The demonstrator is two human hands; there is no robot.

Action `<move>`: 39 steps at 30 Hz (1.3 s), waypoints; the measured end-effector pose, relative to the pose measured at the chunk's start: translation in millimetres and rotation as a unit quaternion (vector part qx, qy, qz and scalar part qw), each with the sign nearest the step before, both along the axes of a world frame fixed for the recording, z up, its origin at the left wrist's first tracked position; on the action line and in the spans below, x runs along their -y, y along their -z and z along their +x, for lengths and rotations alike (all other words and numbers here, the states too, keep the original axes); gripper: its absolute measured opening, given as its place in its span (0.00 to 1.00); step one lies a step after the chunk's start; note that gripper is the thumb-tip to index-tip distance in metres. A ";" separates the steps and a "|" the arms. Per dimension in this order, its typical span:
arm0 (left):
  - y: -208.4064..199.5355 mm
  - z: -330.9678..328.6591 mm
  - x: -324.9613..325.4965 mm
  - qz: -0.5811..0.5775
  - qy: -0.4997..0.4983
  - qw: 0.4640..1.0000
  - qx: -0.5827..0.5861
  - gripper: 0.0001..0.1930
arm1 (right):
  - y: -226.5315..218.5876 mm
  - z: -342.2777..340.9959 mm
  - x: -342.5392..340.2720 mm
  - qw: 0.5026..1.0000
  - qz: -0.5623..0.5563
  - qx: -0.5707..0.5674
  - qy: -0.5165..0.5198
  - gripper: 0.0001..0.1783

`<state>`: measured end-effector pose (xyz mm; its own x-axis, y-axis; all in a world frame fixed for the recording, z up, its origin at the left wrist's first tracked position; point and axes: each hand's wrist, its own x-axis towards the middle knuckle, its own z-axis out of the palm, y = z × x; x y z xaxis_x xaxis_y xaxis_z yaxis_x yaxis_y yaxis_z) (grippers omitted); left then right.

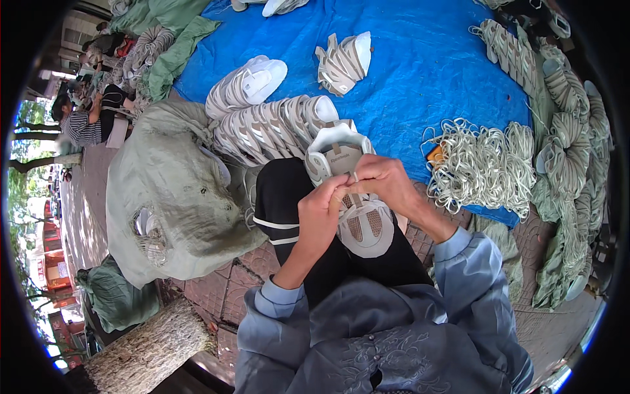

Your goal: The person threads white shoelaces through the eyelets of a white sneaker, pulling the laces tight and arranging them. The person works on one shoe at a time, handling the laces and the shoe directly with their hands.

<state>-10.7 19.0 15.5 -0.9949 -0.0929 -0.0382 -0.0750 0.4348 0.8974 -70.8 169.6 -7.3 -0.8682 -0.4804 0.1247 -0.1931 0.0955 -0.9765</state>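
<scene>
On my lap lies a white and beige shoe upper (pixel 369 244), its toe toward me and its opening away from me. White shoelace (pixel 358 211) crosses its front. My left hand (pixel 319 213) and my right hand (pixel 386 185) meet above the upper's throat, both with fingers pinched. A pale bit of lace shows between the right fingertips, and the left fingers are closed on lace too, though they partly cover it. Just beyond my left knee, a row of nested shoe uppers (pixel 272 128) leans along the edge of a blue tarp.
Tangled white laces (pixel 482 164) are heaped at the right on the blue tarp (pixel 420 59). Another bundle of uppers (pixel 344 62) lies farther back. A grey-green sack (pixel 170 197) bulges at my left; stacked uppers (pixel 567 144) line the far right. People sit in the left background.
</scene>
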 end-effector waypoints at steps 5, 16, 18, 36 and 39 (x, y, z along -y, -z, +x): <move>12.9 1.1 -5.4 0.019 -0.019 0.996 -0.082 0.10 | 16.4 11.3 12.0 0.995 -0.014 0.093 0.016 0.06; -1.4 -9.5 5.4 0.031 0.032 0.995 -0.090 0.10 | 20.3 16.8 21.9 0.977 -0.067 0.201 0.004 0.05; 7.5 -8.3 6.4 0.085 0.021 0.995 -0.039 0.11 | 13.1 16.2 20.3 0.972 -0.099 0.215 0.000 0.06; 13.8 55.5 -29.1 -0.327 0.250 0.887 -0.209 0.25 | 16.8 -0.7 21.3 0.987 -0.039 0.159 -0.002 0.06; 26.5 61.1 -27.1 -0.370 0.299 0.861 -0.179 0.30 | 8.5 -16.6 17.9 0.988 -0.021 0.153 0.021 0.05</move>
